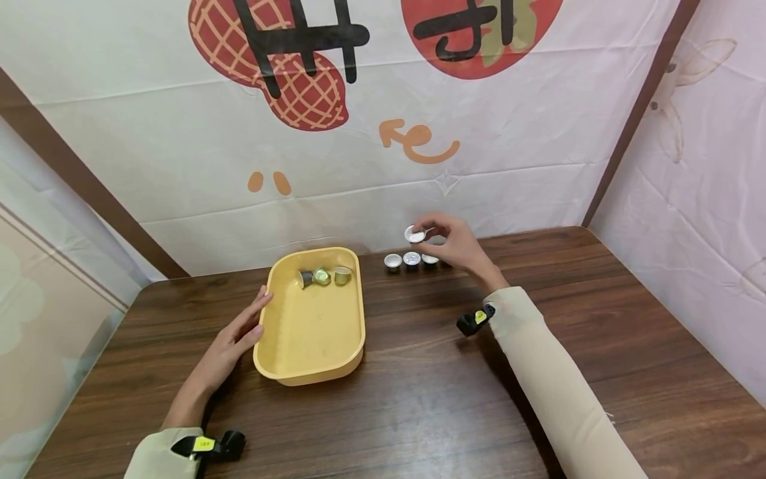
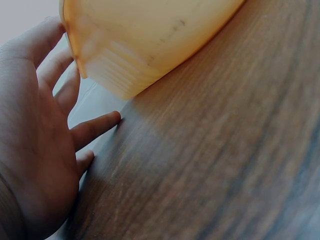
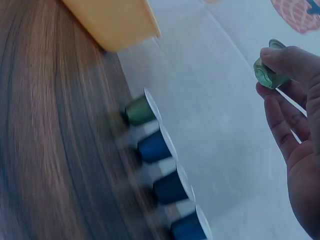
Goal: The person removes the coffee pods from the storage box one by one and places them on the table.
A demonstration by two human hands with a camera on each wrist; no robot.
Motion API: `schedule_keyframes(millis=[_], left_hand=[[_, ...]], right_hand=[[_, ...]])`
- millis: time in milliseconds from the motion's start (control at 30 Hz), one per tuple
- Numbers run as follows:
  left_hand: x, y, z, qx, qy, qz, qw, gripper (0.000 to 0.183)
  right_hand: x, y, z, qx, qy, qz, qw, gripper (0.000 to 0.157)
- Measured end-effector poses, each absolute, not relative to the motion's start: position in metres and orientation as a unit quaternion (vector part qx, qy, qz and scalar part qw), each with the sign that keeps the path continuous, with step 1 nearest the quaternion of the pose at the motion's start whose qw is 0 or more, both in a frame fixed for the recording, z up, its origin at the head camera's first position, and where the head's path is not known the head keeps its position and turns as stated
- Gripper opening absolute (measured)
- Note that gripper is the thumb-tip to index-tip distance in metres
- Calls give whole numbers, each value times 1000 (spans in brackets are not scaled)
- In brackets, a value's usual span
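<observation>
Between thumb and fingertips my right hand (image 1: 457,246) pinches a coffee capsule (image 1: 414,234), held up above the table's back. In the right wrist view the held capsule (image 3: 270,70) looks green and crumpled on its side. Below it stands a row of capsules, lids up in the head view; the right wrist view shows a green capsule (image 3: 140,111) at one end and dark blue capsules (image 3: 154,147) beside it. My left hand (image 1: 224,349) touches the left rim of a yellow tray (image 1: 308,332) with extended fingers. Three capsules (image 1: 322,276) lie at the tray's far end.
The dark wooden table (image 1: 419,412) meets a printed cloth backdrop (image 1: 335,199) just behind the tray and capsules. Another cloth wall (image 1: 706,233) stands on the right. Black straps with yellow labels sit at both wrists, over light sleeves (image 1: 556,372).
</observation>
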State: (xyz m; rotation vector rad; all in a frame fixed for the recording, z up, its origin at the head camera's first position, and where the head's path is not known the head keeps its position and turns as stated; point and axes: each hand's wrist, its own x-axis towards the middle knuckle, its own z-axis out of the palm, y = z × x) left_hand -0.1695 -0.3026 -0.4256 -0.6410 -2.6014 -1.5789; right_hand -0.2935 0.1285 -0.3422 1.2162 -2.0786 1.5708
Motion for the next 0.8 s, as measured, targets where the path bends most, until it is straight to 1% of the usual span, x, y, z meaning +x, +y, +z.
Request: schedule_keyframes(millis=[200, 433, 667, 800], left_hand=[[-169, -302, -426, -205, -837, -508, 15, 52], [-170, -303, -425, -203, -839, -505, 16, 52], [-171, -303, -426, -210, -834, -510, 13, 52], [-170, -304, -425, -212, -831, -514, 16, 53]], right_hand=[[-298, 151, -352, 387, -718, 561, 144, 27], [-300, 164, -363, 370, -718, 575, 130, 26], [-295, 148, -371, 393, -737, 536, 118, 26], [-292, 136, -377, 393, -750, 524, 95, 24]])
